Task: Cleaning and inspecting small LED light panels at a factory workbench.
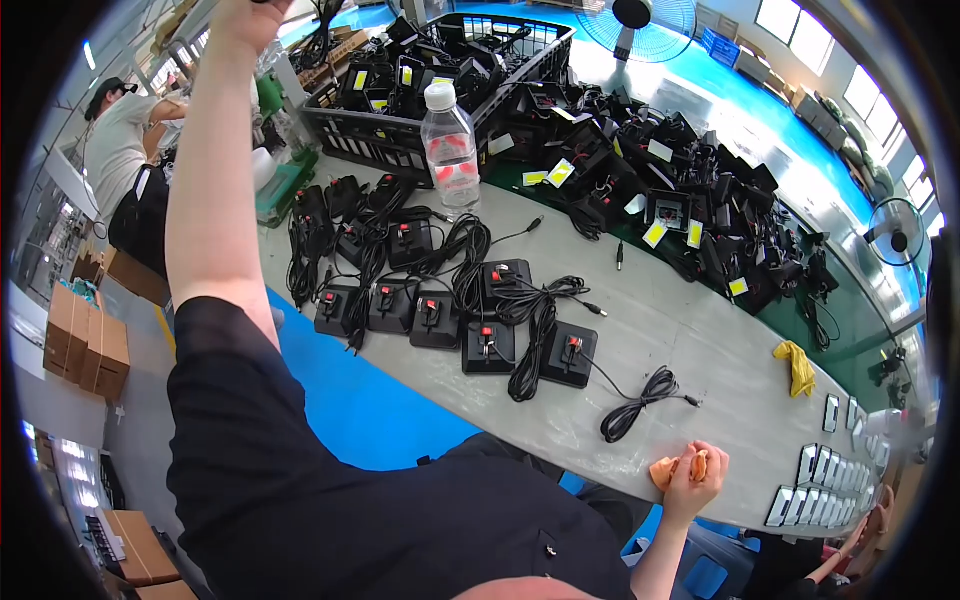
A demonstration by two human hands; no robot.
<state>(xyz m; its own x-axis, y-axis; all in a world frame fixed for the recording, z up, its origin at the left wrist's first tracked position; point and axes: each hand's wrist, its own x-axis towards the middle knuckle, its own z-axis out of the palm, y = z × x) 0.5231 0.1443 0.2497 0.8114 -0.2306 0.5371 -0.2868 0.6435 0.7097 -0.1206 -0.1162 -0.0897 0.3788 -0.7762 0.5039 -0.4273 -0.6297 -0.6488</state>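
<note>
Grey tabletop (700, 340) holds rows of black boxes (487, 345) with cords. Right hand (697, 470) is closed around an orange cloth (664, 471) at the near edge. Left hand (245, 18) reaches up high; its grip I cannot tell. Wiping looks paused; next needs a box brought close.

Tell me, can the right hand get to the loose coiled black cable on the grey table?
Probably yes. The right hand rests on the grey table clutching an orange cloth, and the loose coiled black cable lies close by with nothing between them. The cloth fills its grip, though.
</note>
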